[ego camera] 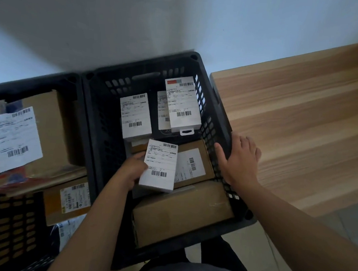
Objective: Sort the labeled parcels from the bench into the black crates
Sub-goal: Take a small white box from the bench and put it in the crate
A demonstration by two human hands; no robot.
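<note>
A black crate (103,117) stands in the middle, holding several labeled parcels. My left hand (132,170) grips a small white labeled parcel (160,165) inside the crate, just above a brown labeled box (197,164). My right hand (239,158) rests on the crate's right rim, thumb inside and fingers outside the wall. Two white parcels stand further back, one in the middle (135,115) and one (182,102) leaning against the right wall. A plain cardboard box (181,211) lies at the near end.
A second black crate (8,225) on the left holds a large brown box with a white label (45,130) and a smaller brown box (67,201). The wooden bench (301,127) lies to the right. A white wall stands behind.
</note>
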